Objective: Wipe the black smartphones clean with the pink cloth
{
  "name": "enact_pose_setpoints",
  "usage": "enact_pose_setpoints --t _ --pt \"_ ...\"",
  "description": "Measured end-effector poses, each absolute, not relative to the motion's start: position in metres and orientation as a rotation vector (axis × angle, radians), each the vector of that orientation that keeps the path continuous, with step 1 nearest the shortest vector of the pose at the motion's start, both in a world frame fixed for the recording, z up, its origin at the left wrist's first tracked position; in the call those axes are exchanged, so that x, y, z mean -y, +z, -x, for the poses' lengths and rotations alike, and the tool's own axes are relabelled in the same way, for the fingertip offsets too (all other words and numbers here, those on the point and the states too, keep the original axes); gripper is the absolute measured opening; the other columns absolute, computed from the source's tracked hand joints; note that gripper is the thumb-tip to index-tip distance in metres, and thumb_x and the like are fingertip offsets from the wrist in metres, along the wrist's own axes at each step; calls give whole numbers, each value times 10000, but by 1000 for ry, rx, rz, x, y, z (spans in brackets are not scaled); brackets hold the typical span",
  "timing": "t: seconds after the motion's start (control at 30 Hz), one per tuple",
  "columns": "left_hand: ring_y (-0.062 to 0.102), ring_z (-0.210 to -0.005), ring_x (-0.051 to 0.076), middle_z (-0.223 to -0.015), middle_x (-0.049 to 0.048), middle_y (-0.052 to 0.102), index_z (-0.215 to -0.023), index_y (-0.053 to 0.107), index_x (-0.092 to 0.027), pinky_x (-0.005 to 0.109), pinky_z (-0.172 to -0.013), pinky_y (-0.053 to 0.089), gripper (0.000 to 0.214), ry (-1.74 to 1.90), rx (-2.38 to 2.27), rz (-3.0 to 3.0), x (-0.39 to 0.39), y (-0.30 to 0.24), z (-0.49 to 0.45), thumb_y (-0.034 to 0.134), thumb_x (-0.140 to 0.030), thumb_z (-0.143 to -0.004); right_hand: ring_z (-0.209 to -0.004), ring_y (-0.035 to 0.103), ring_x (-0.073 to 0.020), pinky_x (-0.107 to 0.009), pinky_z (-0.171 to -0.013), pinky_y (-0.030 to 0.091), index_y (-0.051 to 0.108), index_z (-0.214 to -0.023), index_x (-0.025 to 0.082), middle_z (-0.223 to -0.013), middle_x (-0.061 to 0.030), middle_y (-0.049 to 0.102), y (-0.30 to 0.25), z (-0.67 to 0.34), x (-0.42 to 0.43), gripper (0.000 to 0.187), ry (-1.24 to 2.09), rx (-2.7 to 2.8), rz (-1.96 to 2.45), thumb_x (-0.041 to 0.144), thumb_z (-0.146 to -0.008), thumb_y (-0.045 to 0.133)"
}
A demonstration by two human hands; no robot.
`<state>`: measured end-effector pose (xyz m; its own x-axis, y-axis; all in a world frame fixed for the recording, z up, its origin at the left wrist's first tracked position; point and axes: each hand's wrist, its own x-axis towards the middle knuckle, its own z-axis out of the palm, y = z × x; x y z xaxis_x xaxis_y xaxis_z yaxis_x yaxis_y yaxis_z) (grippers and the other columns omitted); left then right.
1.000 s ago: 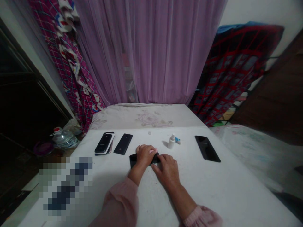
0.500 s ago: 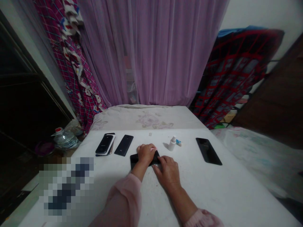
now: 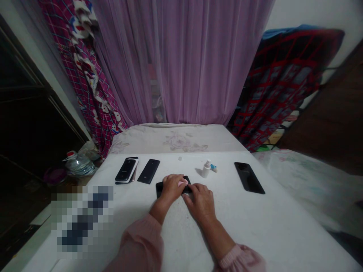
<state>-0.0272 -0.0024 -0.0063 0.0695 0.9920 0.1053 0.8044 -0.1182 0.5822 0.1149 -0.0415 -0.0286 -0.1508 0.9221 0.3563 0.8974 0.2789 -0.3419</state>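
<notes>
A dark phone [image 3: 159,189] lies flat on the white tabletop, largely covered by my hands. My left hand [image 3: 172,186] is closed over it, fingers curled round a small pink cloth [image 3: 183,182] that touches the phone's surface. Against the phone's right end, my right hand [image 3: 202,198] grips the edge between thumb and fingers. Just beyond stands a small white spray bottle [image 3: 206,169], with a blue-and-white item [image 3: 213,168] beside it that I cannot make out.
To the left are a dark phone [image 3: 149,171] and a stack of phones [image 3: 126,170]. A black phone [image 3: 249,178] lies on the right of the white table [image 3: 269,226]. Purple curtains [image 3: 198,64] hang behind; a water bottle [image 3: 79,164] stands off the left side.
My left hand has shifted slightly left along the phone, and more of the pink cloth shows. My right hand keeps its place at the phone's edge. The view has tilted a little.
</notes>
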Motion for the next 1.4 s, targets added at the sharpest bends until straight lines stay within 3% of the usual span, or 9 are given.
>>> enact_pose_setpoints --t 0.17,0.53,1.03,1.23,1.4 --pt "597 -1071 211 -1004 -34 751 -868 722 -286 369 -977 362 100 633 -1889 -1940 -10 -3 22 624 -269 -863 -994 547 -242 -352 -819 346 671 -1119 213 -1075 -79 656 -28 -114 42 330 51 2072 1657 347 -818 684" --pt "631 -993 219 -932 -9 755 -889 732 -301 340 -888 399 157 505 -2003 -1951 -25 5 16 576 -316 -884 -989 546 -241 -351 -812 351 678 -1128 196 -1066 -85 662 -28 -115 42 330 37 2059 1644 330 -826 674" --pt "602 -1124 200 -1098 2 737 -1053 699 -284 376 -1016 353 203 642 -1829 -1995 7 -4 33 618 -252 -870 -988 553 -236 -342 -790 343 682 -1136 222 -1063 -83 662 -29 -115 41 322 48 2063 1639 342 -839 653" --pt "600 -1103 207 -1095 -21 736 -879 729 -283 374 -1005 361 107 598 -1875 -1964 0 1 31 624 -283 -860 -983 552 -236 -349 -795 343 680 -1138 212 -1069 -78 662 -29 -115 42 328 39 2070 1644 339 -835 662" --pt "605 -1057 210 -985 -22 754 -880 722 -284 360 -969 382 127 542 -1953 -1936 -16 3 27 595 -292 -868 -990 548 -236 -351 -803 344 681 -1132 216 -1066 -75 664 -30 -115 42 313 37 2057 1634 325 -840 657"
